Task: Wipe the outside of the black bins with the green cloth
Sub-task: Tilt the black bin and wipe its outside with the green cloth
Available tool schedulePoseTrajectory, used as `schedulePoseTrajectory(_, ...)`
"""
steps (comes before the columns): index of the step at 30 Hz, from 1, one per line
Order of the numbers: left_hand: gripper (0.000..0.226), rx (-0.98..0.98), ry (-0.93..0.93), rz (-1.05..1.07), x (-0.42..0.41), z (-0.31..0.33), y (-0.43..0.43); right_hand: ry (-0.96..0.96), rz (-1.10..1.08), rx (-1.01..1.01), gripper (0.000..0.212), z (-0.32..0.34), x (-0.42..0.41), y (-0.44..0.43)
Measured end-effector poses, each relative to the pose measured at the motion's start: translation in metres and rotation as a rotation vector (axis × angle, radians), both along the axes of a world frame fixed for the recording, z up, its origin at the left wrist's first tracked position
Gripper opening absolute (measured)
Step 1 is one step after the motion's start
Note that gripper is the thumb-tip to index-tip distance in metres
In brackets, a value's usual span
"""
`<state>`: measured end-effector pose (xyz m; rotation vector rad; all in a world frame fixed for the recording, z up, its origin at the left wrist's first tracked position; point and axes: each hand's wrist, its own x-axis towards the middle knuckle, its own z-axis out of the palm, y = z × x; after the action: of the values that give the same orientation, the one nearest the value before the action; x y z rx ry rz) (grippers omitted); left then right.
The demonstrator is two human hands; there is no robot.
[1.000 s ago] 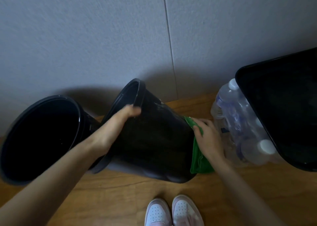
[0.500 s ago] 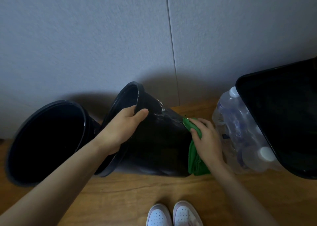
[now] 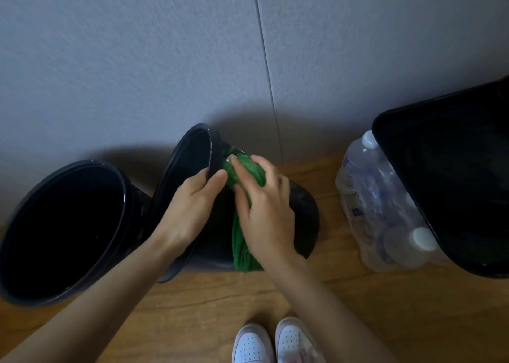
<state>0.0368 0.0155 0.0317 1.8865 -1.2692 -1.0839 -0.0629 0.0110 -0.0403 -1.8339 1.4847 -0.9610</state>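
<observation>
A round black bin point(image 3: 301, 205) lies tipped toward the left on the wooden floor, its mouth facing left. My left hand point(image 3: 190, 211) grips its rim near the top. My right hand point(image 3: 264, 211) presses the green cloth point(image 3: 242, 241) against the bin's outer wall just behind the rim; the cloth hangs down over the side. A second round black bin point(image 3: 129, 197) leans at the left, its opening toward me. A large rectangular black bin point(image 3: 385, 131) stands at the right edge.
A shrink-wrapped pack of water bottles point(image 3: 377, 205) sits between the tipped bin and the rectangular bin. A grey wall point(image 3: 192, 59) rises right behind the bins. My white shoes point(image 3: 275, 343) stand on the floor point(image 3: 206, 307) at the bottom.
My right hand has slid the green cloth along the bin's wall from its base end up to the rim, next to my left hand. The bin stays tipped.
</observation>
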Motion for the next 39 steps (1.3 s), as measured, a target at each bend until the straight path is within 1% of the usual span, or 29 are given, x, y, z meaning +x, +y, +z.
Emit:
schedulePoseTrajectory(5,0.025,0.024,0.01,0.036,0.009,0.0,0.006,0.135,-0.085,0.274,0.038,-0.041,-0.033,-0.03)
schedulePoseTrajectory(8,0.025,0.028,0.011,0.008,0.007,-0.001,0.009,0.172,-0.159,0.438,0.036,-0.077,-0.06,-0.042)
schedulePoseTrajectory(11,0.026,0.028,0.019,-0.016,0.003,-0.002,0.012,0.204,-0.176,0.561,0.037,-0.102,-0.081,-0.046)
schedulePoseTrajectory(14,0.026,0.026,0.034,-0.02,0.003,-0.001,0.011,0.183,-0.189,0.521,0.037,-0.103,-0.081,-0.042)
schedulePoseTrajectory(17,0.026,0.027,0.035,0.035,0.007,-0.002,0.009,0.133,-0.175,0.347,0.037,-0.075,-0.059,-0.034)
schedulePoseTrajectory(21,0.024,0.022,0.037,0.086,0.011,-0.004,0.006,0.034,-0.067,0.126,0.039,-0.022,-0.015,-0.019)
schedulePoseTrajectory(23,0.024,0.023,0.041,0.098,0.012,-0.004,0.006,0.008,-0.036,0.029,0.04,-0.011,-0.003,-0.012)
schedulePoseTrajectory(25,0.024,0.026,0.051,0.107,0.014,-0.004,0.005,0.028,-0.022,-0.021,0.039,-0.014,-0.003,-0.013)
schedulePoseTrajectory(27,0.025,0.035,0.058,0.114,0.016,-0.004,0.003,0.065,-0.024,0.005,0.039,-0.03,-0.013,-0.02)
schedulePoseTrajectory(31,0.026,0.039,0.089,0.125,0.017,-0.004,0.003,0.194,-0.146,0.244,0.038,-0.084,-0.055,-0.036)
schedulePoseTrajectory(34,0.027,0.041,0.078,0.104,0.015,-0.006,0.0,0.204,-0.176,0.35,0.038,-0.116,-0.081,-0.041)
schedulePoseTrajectory(36,0.026,0.04,0.084,0.104,0.015,-0.006,-0.001,0.181,-0.176,0.368,0.038,-0.124,-0.085,-0.04)
schedulePoseTrajectory(39,0.026,0.041,0.091,0.116,0.018,-0.005,-0.001,0.189,-0.216,0.296,0.038,-0.12,-0.081,-0.034)
